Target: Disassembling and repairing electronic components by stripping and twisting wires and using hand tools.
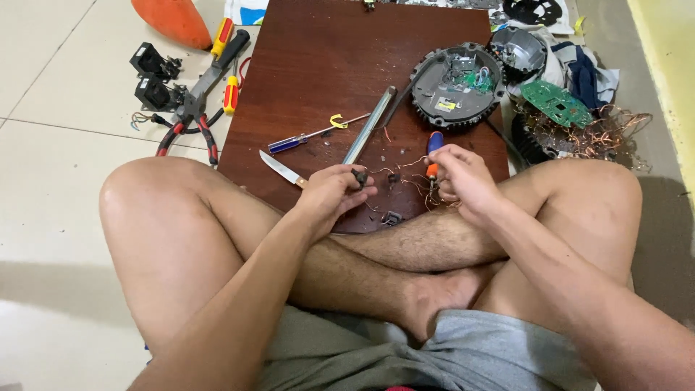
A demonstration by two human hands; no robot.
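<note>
My left hand point(329, 194) pinches a small black part point(359, 176) over the near edge of the brown counter point(318, 80), my right hand point(463, 181) just beside it closed around an orange-and-blue screwdriver point(433, 153), thin copper wires point(405, 170) between both hands.

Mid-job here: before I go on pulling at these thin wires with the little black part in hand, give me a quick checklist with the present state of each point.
1. Left hand pinches the small black part: ok.
2. Right hand grips the orange-and-blue tool: ok.
3. Whether the thin wires are still attached to the part: cannot tell.
4. Knife lies beside the left hand, blade bare: not ok.
5. Wooden board has free space ahead of the hands: ok.
6. Round grey housing sits on the board, apart from both hands: ok.
</note>
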